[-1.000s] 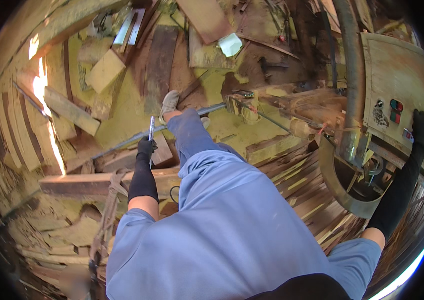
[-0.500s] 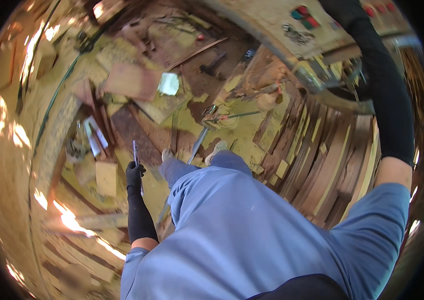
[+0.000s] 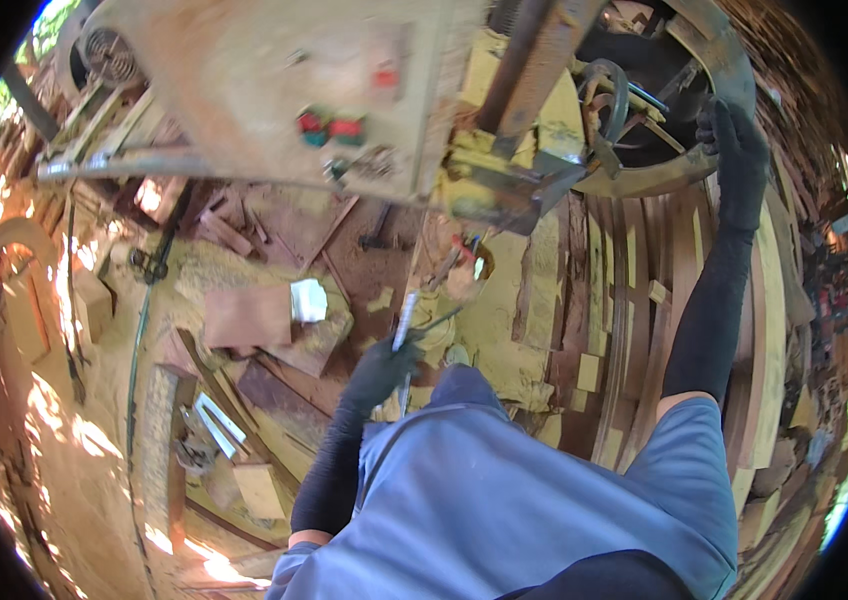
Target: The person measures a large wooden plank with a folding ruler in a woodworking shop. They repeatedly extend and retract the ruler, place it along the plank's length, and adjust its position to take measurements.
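Observation:
My left hand (image 3: 384, 368), in a black glove, is closed around a slim pale stick (image 3: 406, 320) with dark marks. The stick points away from me and shows above and below the fist. At the upper right, my black-gloved right hand (image 3: 734, 140) is at the rim of a large spoked metal wheel (image 3: 679, 170), its fingers curled over the inner edge. Next to the wheel stands a machine with a rusty upright post (image 3: 519, 70) and a yellowish, dust-covered block. The pale machine table (image 3: 244, 60) stretches to the left of it.
Red and green pieces (image 3: 329, 128) and small metal parts (image 3: 369, 165) lie on the table. Long wooden planks (image 3: 634, 290) are stacked below the wheel. Offcuts, a brown board (image 3: 247, 317) and a hammer (image 3: 376, 232) litter the dusty floor. A cable (image 3: 134, 380) runs along the left.
The view has swung, bringing more of the table and wheel in. My right hand has gone from above the table to the wheel rim. My left hand, still holding the stick, has moved right, before my body.

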A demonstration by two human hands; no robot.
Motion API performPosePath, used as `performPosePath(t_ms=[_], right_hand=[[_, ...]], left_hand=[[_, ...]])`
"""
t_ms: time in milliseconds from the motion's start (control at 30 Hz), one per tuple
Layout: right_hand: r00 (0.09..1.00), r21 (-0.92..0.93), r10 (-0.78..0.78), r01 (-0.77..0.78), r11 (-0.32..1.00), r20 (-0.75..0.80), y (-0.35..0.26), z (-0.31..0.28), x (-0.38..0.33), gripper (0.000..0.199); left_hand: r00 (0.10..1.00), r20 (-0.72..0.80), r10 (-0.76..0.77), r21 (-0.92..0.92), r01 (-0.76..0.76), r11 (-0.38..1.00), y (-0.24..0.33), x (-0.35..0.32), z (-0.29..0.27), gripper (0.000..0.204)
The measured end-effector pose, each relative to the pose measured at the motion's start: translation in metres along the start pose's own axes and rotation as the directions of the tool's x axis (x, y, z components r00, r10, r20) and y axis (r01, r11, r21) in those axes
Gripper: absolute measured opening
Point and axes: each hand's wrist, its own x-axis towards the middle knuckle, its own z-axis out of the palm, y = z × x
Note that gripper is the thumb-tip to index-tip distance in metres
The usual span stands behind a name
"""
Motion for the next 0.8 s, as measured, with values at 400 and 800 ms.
performPosePath(t_ms=[400,800], right_hand=[[0.954,-0.407,-0.155,0.251,0.878,0.255,0.298,0.19,0.102,0.032],[0.908,-0.394,-0.262,0.383,0.836,0.327,0.429,0.274,0.15,0.024]], left_hand=[[0.711,0.273,0.648,0.583,-0.658,0.477,0.223,0.224,0.208,0.048],[0.733,0.101,0.672,0.347,-0.659,0.667,0.148,0.285,0.225,0.041]])
